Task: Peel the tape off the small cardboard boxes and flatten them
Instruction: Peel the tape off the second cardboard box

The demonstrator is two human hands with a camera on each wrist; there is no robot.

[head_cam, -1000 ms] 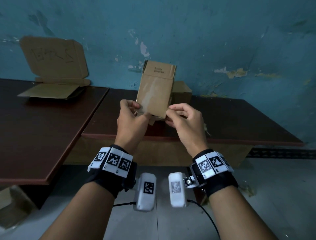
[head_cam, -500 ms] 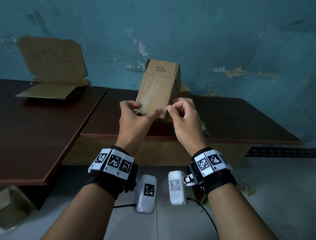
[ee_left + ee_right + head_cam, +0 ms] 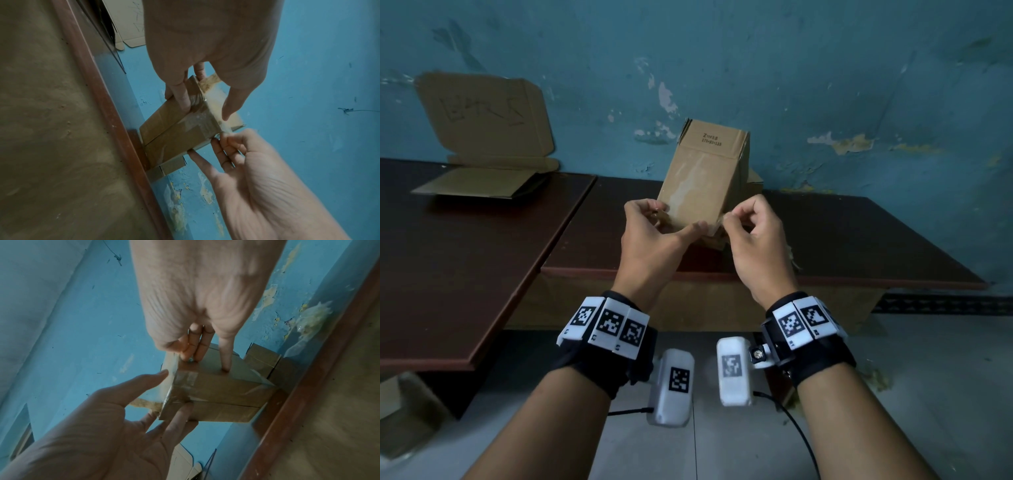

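Peeling blue wall backs your dark worktop (image 3: pixel 859 240). Above its near edge, at 12 o'clock, your left hand (image 3: pixel 650 240) clamps the small box (image 3: pixel 702 178) from below while your right hand (image 3: pixel 753 233) pinches the tape (image 3: pixel 197 120) at its bottom corner. A flattened box (image 3: pixel 482 144) lies at 10 o'clock.

box (image 3: pixel 702 178) turned, right hand (image 3: pixel 753 233) now pinching corner

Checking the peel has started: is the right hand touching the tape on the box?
Touching. In the left wrist view the right hand pinches the loose end of the tape at the corner of the box, with no gap showing.
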